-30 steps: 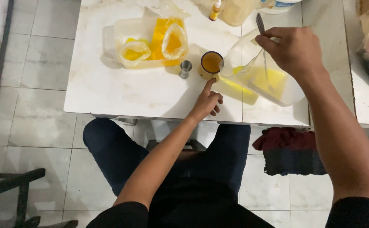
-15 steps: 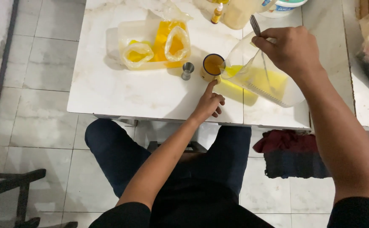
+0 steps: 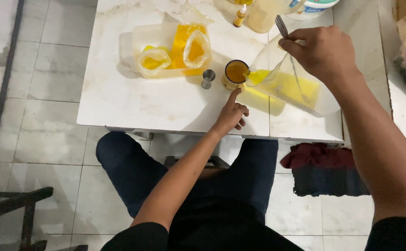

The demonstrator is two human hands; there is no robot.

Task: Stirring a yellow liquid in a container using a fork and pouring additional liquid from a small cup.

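My right hand [image 3: 325, 52] grips a clear plastic jug [image 3: 290, 83] tilted to the left, with yellow liquid inside and a metal utensil [image 3: 282, 25] standing in it. The jug's spout rests over a small round cup [image 3: 236, 73] that holds amber-yellow liquid on the white marble table [image 3: 166, 104]. My left hand [image 3: 231, 114] lies on the table just in front of the cup, index finger stretched out and touching the cup's base, the other fingers curled.
A small metal measuring cup [image 3: 207, 78] stands left of the cup. Behind it sits a clear tub [image 3: 140, 44] with bags of yellow liquid. A dropper bottle [image 3: 239, 16] and other containers stand at the far edge. A dark red cloth [image 3: 312, 155] lies on the floor.
The jug has stayed tilted at the cup. Both hands hold nearly the same positions; only the view has shifted slightly.
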